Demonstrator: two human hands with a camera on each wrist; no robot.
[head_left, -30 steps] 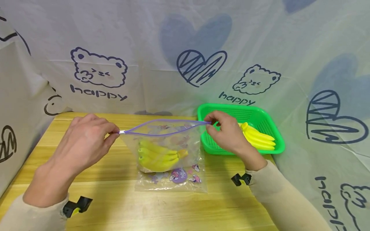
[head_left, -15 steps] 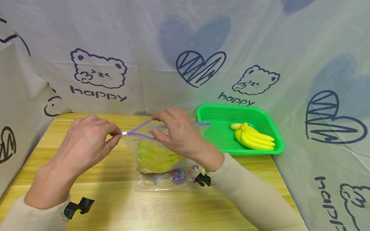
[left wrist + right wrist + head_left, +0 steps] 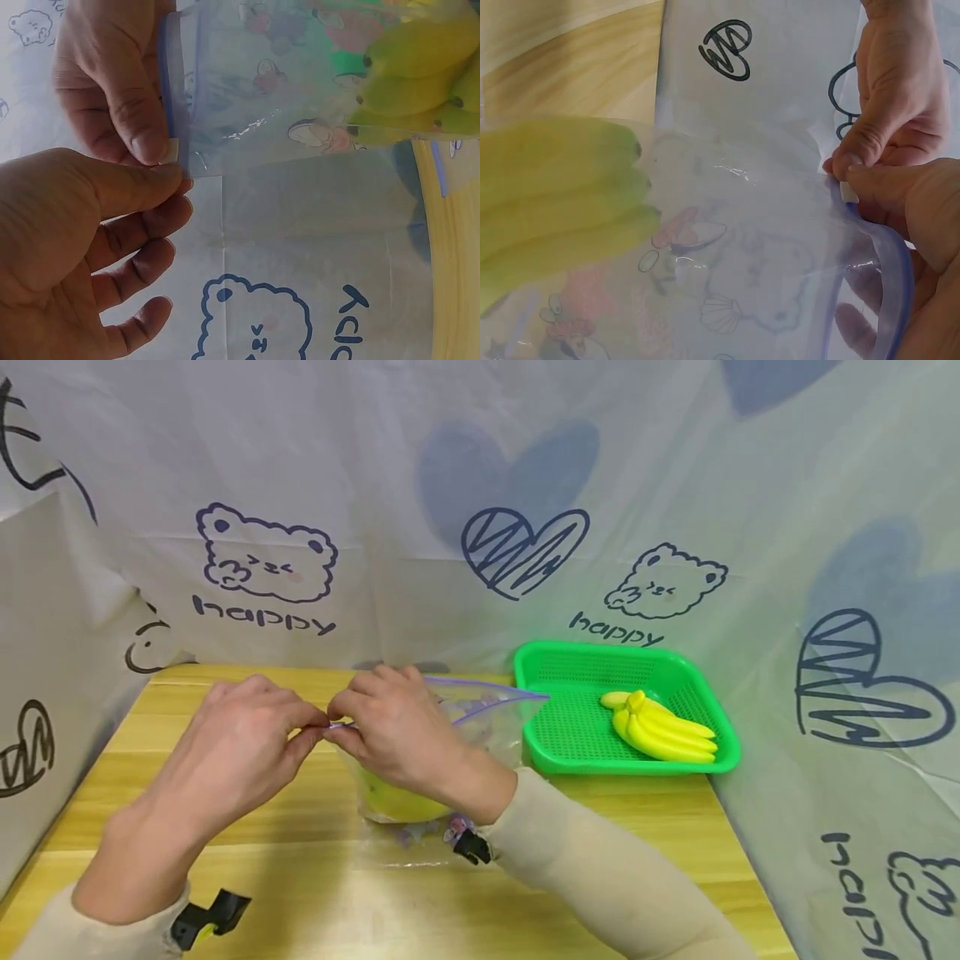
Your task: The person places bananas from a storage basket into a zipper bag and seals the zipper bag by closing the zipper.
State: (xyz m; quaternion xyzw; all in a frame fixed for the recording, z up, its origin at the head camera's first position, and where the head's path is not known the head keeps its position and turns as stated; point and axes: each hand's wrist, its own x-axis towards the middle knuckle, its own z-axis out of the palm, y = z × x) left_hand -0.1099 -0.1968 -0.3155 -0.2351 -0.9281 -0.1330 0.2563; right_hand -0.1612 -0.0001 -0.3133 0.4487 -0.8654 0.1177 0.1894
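A clear zip bag (image 3: pixel 491 727) with a purple zip edge and cartoon prints holds a bunch of bananas (image 3: pixel 562 191). My left hand (image 3: pixel 247 743) pinches the bag's left top corner between thumb and forefinger. Close beside it, my right hand (image 3: pixel 401 735) pinches the white zip slider (image 3: pixel 848 192) at that same corner. In the left wrist view the slider shows just under the right thumb. To the right of the hands the bag's mouth gapes. In the head view the right hand and forearm hide much of the bag and bananas.
A green plastic basket (image 3: pixel 558 764) stands at the back right of the wooden table (image 3: pixel 330 902), with yellow bananas (image 3: pixel 663 731) in its right part. A white printed cloth (image 3: pixel 405 568) hangs behind the table and along both sides.
My right hand has let go of the bag's right corner, crossed left over the bag and taken hold of the slider beside the left hand. The left hand keeps its pinch at the left corner.
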